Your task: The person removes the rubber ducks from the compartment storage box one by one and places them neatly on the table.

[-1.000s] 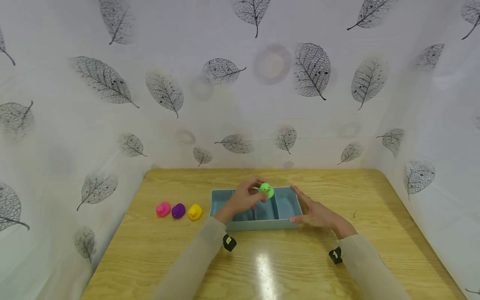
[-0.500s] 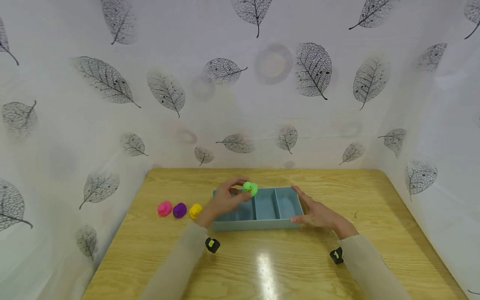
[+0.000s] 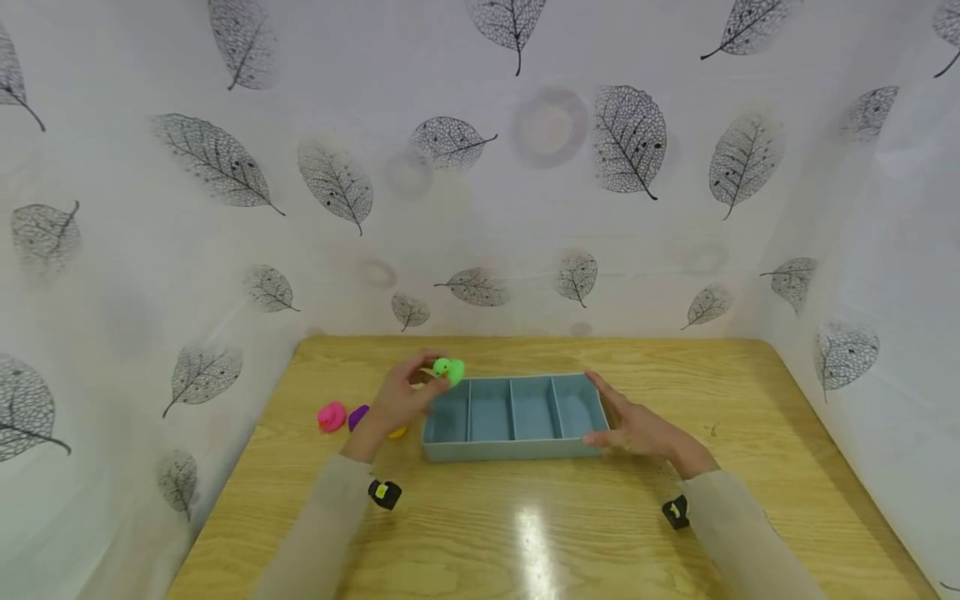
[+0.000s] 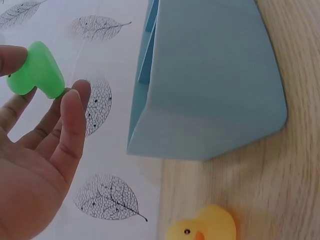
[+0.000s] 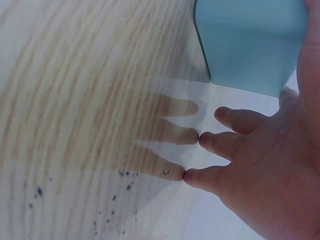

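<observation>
A green rubber duck (image 3: 452,370) is pinched between the thumb and fingers of my left hand (image 3: 396,400), raised over the left end of a blue-grey divided box (image 3: 510,451). In the left wrist view the green duck (image 4: 44,70) hangs clear of the box wall (image 4: 210,75). My right hand (image 3: 641,428) spans the box's right end, thumb at the front corner and index finger at the back one. Its other fingers extend straight in the right wrist view, their tips at the tabletop (image 5: 100,110). The visible compartments hold nothing.
Left of the box, a pink duck (image 3: 332,417), a purple duck (image 3: 358,416) and a yellow duck (image 3: 398,432) stand in a row. My left hand partly covers the purple and yellow ones. A leaf-patterned curtain (image 3: 480,217) encloses the wooden table.
My left hand has carried the green duck leftward, from above the box's middle to its left end, and now overlaps the purple and yellow ducks. The right hand stays at the box.
</observation>
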Tool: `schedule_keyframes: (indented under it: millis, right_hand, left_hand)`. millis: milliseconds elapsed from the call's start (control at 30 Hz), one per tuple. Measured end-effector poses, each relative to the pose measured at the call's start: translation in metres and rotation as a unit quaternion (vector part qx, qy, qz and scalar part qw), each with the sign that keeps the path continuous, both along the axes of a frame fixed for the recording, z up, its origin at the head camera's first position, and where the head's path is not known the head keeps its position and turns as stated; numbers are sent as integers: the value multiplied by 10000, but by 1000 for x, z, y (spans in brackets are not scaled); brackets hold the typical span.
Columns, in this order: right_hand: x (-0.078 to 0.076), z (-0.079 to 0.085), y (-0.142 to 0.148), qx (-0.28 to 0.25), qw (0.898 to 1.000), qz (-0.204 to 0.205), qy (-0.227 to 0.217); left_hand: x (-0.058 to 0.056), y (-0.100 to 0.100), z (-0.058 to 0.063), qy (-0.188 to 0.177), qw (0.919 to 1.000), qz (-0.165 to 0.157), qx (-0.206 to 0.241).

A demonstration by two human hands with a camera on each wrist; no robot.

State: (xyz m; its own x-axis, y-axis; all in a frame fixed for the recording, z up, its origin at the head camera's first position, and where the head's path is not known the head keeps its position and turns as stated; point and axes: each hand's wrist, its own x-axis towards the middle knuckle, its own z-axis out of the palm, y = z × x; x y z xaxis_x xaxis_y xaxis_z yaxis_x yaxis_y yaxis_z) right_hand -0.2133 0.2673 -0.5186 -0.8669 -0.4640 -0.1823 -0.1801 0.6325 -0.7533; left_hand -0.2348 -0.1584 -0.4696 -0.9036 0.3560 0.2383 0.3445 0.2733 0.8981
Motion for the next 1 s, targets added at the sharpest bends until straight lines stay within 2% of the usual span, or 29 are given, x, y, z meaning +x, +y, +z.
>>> schedule_keyframes:
  millis: [333, 533, 633, 867, 1000]
  right_hand:
    - [0, 0, 0, -111, 9999, 13, -25]
    - [1, 2, -1, -39, 10000, 75, 27]
    - [1, 3, 0, -27, 9998, 137, 109]
    - [1, 3, 1, 4, 9996, 147, 230]
    - [1, 3, 1, -18, 9998, 134, 160]
  left_hand:
    - [5, -18, -2, 117, 9994, 318, -30]
    - [5, -38, -8, 330, 9981, 501, -108]
    - [4, -49, -11, 539, 9964, 628, -172]
    - [4, -70, -14, 1326, 9883, 693, -292]
    - [8, -79, -15, 1548, 9832, 847, -459]
